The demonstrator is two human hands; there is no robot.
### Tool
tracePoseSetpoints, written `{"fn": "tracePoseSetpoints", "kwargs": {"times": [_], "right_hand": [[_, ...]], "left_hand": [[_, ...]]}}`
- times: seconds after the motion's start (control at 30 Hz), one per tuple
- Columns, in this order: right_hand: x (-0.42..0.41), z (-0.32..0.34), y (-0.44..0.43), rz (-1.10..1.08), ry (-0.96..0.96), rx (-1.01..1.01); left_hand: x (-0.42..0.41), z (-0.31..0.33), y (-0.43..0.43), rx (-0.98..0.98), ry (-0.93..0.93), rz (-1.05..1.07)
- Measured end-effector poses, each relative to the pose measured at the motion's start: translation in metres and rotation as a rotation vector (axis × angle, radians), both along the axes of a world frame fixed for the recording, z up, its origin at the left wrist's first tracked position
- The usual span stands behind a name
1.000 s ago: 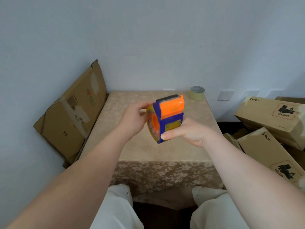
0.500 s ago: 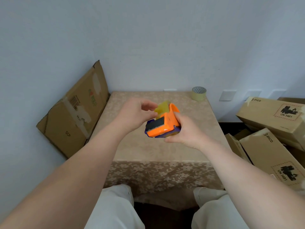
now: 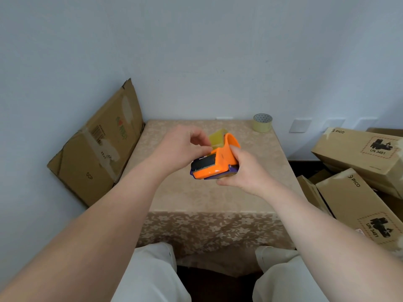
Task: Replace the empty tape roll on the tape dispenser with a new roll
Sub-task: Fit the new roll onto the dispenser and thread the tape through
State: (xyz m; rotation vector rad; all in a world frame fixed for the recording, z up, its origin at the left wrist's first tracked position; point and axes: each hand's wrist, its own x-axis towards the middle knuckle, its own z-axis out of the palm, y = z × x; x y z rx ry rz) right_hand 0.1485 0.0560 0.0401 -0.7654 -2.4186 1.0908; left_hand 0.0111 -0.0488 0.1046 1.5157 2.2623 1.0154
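Note:
An orange and blue tape dispenser point(image 3: 218, 164) is held above the middle of the table, tipped so its black pad end faces me. My right hand point(image 3: 242, 173) grips it from the right side. A yellowish tape roll point(image 3: 217, 138) shows at the dispenser's far side. My left hand point(image 3: 183, 147) pinches that roll's near edge with thumb and fingers. Another roll of yellowish tape point(image 3: 262, 122) lies flat at the table's far right corner, apart from both hands.
The small table point(image 3: 196, 199) has a beige floral cloth and stands against a white wall. A flattened cardboard box point(image 3: 98, 144) leans at its left. Stacked cardboard boxes point(image 3: 359, 171) crowd its right side. My knees are under the near edge.
The dispenser went from upright to tipped flat with its pad end toward me. My left hand shifted from the roll's side to pinching its edge, and the roll now pokes out behind.

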Motion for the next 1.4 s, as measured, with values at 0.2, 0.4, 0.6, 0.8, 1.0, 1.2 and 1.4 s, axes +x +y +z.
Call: {"fn": "tracePoseSetpoints", "kwargs": {"times": [0.2,0.4,0.6,0.8,1.0,1.2,1.4], "right_hand": [[-0.001,-0.002,-0.001,0.009,-0.028,0.022],[-0.002,0.0,-0.001,0.019,-0.057,0.046],[-0.004,0.0,-0.001,0.027,-0.059,0.073],[-0.008,-0.004,0.006,0.0,-0.078,0.149],[-0.008,-0.007,0.012,-0.018,-0.1,0.171],[-0.01,-0.008,0.017,-0.062,-0.092,0.169],[0.006,-0.009,0.031,-0.161,-0.016,0.065]], "left_hand": [[-0.001,-0.001,0.002,0.019,0.04,0.006],[-0.003,-0.001,0.003,-0.017,0.072,0.013],[0.0,-0.001,0.005,-0.035,0.13,0.009],[0.0,-0.001,0.007,-0.056,0.152,0.023],[0.004,-0.001,0.007,-0.031,0.092,0.072],[0.009,0.0,0.006,0.007,-0.016,0.147],[0.001,0.01,-0.004,0.104,0.002,0.129]]}}
